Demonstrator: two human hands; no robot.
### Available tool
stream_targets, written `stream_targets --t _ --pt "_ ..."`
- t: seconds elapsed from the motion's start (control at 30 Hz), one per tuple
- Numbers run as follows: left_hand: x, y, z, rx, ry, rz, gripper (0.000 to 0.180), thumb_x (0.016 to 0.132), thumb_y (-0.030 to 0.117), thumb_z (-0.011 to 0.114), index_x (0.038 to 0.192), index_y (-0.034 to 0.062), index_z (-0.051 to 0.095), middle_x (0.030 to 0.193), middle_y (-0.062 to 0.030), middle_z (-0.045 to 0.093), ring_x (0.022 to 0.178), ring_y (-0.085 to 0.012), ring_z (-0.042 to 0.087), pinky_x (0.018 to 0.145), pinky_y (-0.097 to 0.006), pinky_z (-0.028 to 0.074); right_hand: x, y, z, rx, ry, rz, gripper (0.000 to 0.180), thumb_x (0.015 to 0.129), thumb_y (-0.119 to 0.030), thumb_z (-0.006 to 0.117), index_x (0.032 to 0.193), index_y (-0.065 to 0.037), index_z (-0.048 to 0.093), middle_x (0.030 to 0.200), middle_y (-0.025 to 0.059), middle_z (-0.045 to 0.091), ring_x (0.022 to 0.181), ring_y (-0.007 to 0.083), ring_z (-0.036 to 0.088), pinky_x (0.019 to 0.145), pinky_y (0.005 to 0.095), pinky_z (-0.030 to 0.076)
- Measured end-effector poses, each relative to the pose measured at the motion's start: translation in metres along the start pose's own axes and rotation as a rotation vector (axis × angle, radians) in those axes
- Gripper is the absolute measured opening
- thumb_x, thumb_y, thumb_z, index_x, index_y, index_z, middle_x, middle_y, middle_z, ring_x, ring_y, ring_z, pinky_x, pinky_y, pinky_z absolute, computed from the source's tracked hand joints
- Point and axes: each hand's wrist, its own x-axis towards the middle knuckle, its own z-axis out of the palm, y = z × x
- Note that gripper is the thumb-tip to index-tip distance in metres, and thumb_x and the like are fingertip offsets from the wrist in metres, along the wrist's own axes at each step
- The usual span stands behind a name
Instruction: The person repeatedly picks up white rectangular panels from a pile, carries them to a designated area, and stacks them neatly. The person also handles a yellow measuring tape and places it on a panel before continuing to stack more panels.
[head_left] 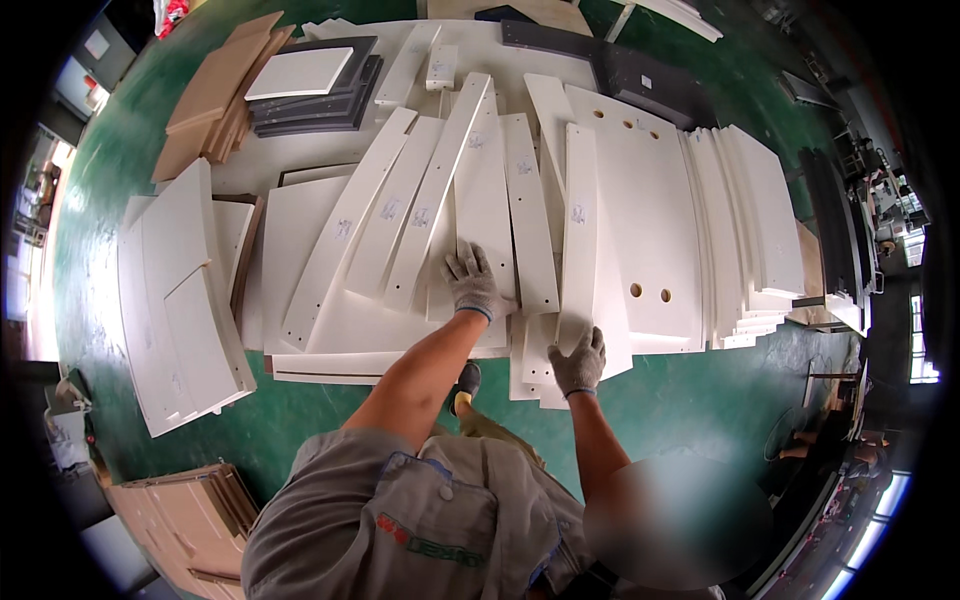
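Both my hands wear grey work gloves and rest on white boards spread over a broad white work surface. My left hand [475,285] lies with fingers spread on a white board [484,190] in the middle of the fan. To its right, my right hand [578,362] touches the near end of a narrow white board [579,215], thumb and fingers apart. Between the hands lies another narrow board [529,210] with small holes. Several long white strips [345,230] with small labels fan out on the left, overlapping one another.
A large white panel [645,230] with round holes lies at right, beside a row of leaning white panels [765,210]. Dark panels topped by a white board [300,73] are stacked far left, near brown boards [215,75]. White panels [175,300] stand left; brown sheets [180,520] sit lower left.
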Motion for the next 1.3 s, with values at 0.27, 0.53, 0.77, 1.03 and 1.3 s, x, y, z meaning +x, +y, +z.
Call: stream_targets --t 0.27,0.53,0.77,1.03,1.3 --pt "0.027 0.037 0.027 -0.165 0.011 -0.187 0.144 0.069 0.065 0.081 0.162 -0.0029 -0.005 0.171 -0.0226 0.007 0.153 -0.054 0.011 0.124 -0.062 0.006 -0.004 -0.033 0.0 0.281 0.034 -0.132 0.081 0.079 -0.031 0.08 0.145 0.001 0.048 0.149 0.0251 0.049 0.137 0.0413 0.047 0.115 0.0473 0.038" --pt "-0.099 -0.03 0.002 -0.672 0.037 0.117 0.102 0.069 0.036 0.081 0.147 -0.0077 0.031 0.144 -0.0331 0.042 0.138 -0.0501 0.04 0.115 -0.051 0.038 0.019 -0.088 -0.003 1.372 -0.529 0.092 0.023 0.096 -0.037 0.069 0.091 -0.016 0.064 0.081 -0.0045 0.056 0.071 0.0067 0.053 0.064 0.0236 0.045" --pt "-0.193 -0.174 0.004 -0.646 0.158 0.164 0.112 0.064 0.063 0.086 0.138 -0.0102 0.046 0.143 -0.0302 0.051 0.129 -0.0368 0.055 0.108 -0.042 0.046 -0.075 -0.218 0.001 1.187 -0.421 -0.032 0.032 0.076 0.002 0.065 0.107 0.01 0.066 0.099 0.0127 0.07 0.086 0.024 0.068 0.08 0.0366 0.057" --pt "-0.251 -0.451 -0.117 -1.117 0.585 -0.496 0.051 0.086 0.049 0.079 0.095 -0.0007 0.071 0.089 -0.0106 0.072 0.084 -0.0128 0.065 0.076 -0.036 0.055 -0.151 -0.449 0.016 1.115 -0.951 -0.434 0.069 0.093 -0.035 0.074 0.138 0.012 0.05 0.121 0.0122 0.064 0.097 0.0132 0.061 0.081 0.0269 0.052" --pt "-0.342 -0.895 -0.151 -0.464 0.718 -0.834 0.069 0.083 0.071 0.067 0.092 0.003 0.072 0.093 -0.0227 0.073 0.093 -0.041 0.07 0.08 -0.049 0.054 -0.224 -0.562 0.21 0.473 -0.406 -0.55 0.106 0.08 -0.047 0.083 0.152 0.012 0.031 0.151 0.033 0.044 0.141 0.0438 0.044 0.118 0.0447 0.036"
